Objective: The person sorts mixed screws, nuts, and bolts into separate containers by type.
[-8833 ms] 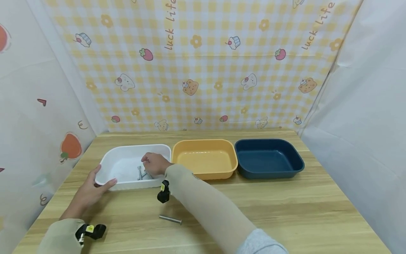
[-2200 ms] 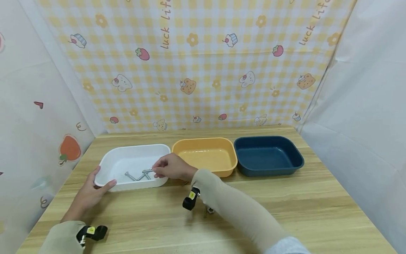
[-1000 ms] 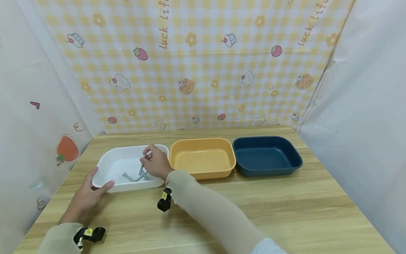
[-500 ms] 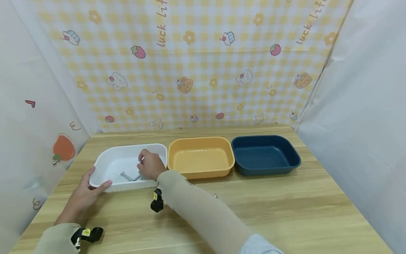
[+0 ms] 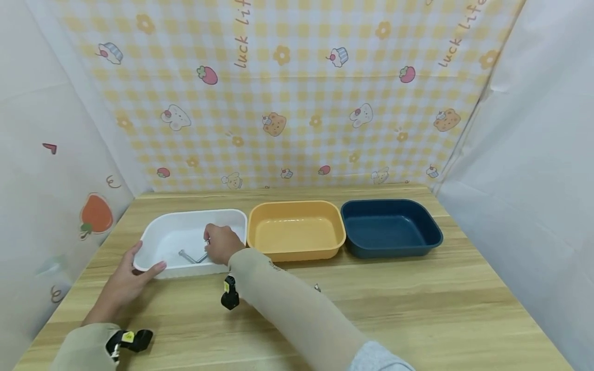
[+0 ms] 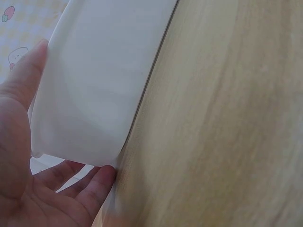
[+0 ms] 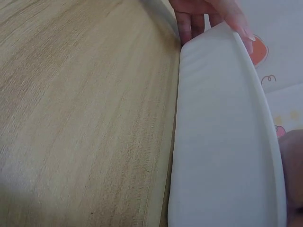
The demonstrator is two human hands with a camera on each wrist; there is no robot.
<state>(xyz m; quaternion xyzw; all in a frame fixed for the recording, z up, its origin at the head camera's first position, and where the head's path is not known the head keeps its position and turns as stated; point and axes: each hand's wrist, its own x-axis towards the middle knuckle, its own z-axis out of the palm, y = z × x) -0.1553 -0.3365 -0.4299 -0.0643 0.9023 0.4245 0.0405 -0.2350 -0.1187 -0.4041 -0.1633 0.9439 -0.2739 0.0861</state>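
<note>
Yellow-checked cloth backs a wood-grain table where the left hand grips a white tray and, inside it, the right hand pinches a half-hidden silvery bolt.

Silver bolts lie angled — inside the upright white tray.

Yellow bin: upright on the wood-grain table; blue bin: upright, just beside the yellow bin, to its right; both bins: rounded corners; backdrop: behind the table, yellow-and-white check, printed with flowers, cupcakes, 4 strawberries and "luck" lettering in 2 places; left cloth: white, orange fruit print; right cloth: white, creased.
</note>
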